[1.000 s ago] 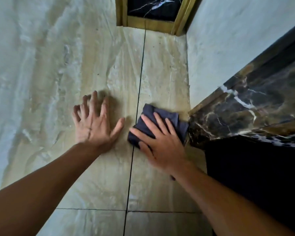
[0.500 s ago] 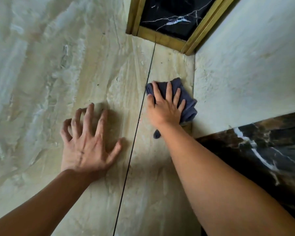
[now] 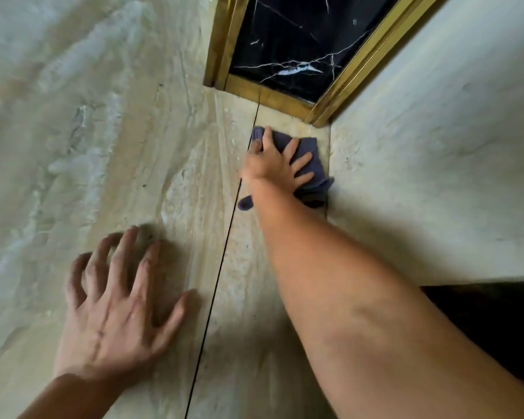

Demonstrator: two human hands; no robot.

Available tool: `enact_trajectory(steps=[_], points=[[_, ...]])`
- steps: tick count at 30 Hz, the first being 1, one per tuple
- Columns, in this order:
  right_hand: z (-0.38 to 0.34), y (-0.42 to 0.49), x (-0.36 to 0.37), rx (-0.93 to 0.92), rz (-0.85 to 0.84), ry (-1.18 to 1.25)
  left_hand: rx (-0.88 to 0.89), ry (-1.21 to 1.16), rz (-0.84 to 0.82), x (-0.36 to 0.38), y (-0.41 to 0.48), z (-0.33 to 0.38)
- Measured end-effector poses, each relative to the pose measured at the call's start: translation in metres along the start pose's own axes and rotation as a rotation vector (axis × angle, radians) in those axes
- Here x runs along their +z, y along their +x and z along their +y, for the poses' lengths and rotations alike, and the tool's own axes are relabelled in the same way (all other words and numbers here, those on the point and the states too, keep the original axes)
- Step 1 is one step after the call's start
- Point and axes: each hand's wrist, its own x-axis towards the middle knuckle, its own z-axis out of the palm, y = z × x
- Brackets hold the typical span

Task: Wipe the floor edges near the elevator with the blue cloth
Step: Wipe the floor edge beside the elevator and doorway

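1. Nearest the camera, the left hand (image 3: 112, 316) lies palm down on the beige marble floor (image 3: 152, 182), its fingers spread and slightly curled, holding nothing. Its outline is a little blurred.
2. Just right of that hand, a thin dark grout line (image 3: 221, 267) runs from the bottom edge up the floor toward the far corner.
3. The bare right forearm (image 3: 330, 282) crosses the middle of the view, stretching out from the lower right and hiding the floor beneath it.
4. At the lower right, a dark panel (image 3: 496, 322) meets the bottom of the pale wall (image 3: 436, 146); little detail shows there.
5. Farther out, the right hand (image 3: 273, 167) presses flat on the blue cloth (image 3: 310, 164), fingers splayed over it rather than closed around it.
6. The cloth is bunched on the floor just right of the grout line, its right edge touching the foot of the pale wall. One small corner of it pokes out to the left of the wrist.
7. Just beyond the cloth stands a gold metal frame (image 3: 266, 95).
8. The frame borders black marble with white veins (image 3: 297, 49), farthest from the camera.
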Motion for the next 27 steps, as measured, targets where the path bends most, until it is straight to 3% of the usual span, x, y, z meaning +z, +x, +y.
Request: enact_trajectory(steps=[3, 7, 9, 17, 19, 23, 25, 27], points=[[0.013, 0.001, -0.008, -0.06, -0.047, -0.043, -0.001, 0.02, -0.041, -0.001, -0.003, -0.004], [0.071, -0.169, 0.016, -0.163, 0.22, -0.139, -0.003, 0.01, -0.058, -0.009, 0.0, -0.01], [0.083, -0.222, 0.02, -0.192, 0.232, -0.164, 0.001, 0.008, -0.069, -0.012, 0.0, -0.007], [-0.004, 0.002, 0.009, -0.115, -0.025, -0.128, -0.005, -0.11, 0.018, 0.007, -0.006, -0.016], [0.013, -0.015, 0.003, -0.162, -0.032, -0.13, 0.024, -0.161, 0.028, 0.012, -0.005, -0.009], [0.07, -0.173, 0.011, -0.242, 0.007, -0.132, 0.075, -0.213, 0.108, 0.009, 0.003, -0.008], [0.062, -0.16, 0.012, -0.226, -0.014, -0.108, 0.059, -0.231, 0.132, 0.008, 0.007, -0.007], [0.025, -0.081, 0.009, -0.142, -0.041, -0.121, 0.078, -0.212, 0.142, 0.012, 0.01, -0.007]])
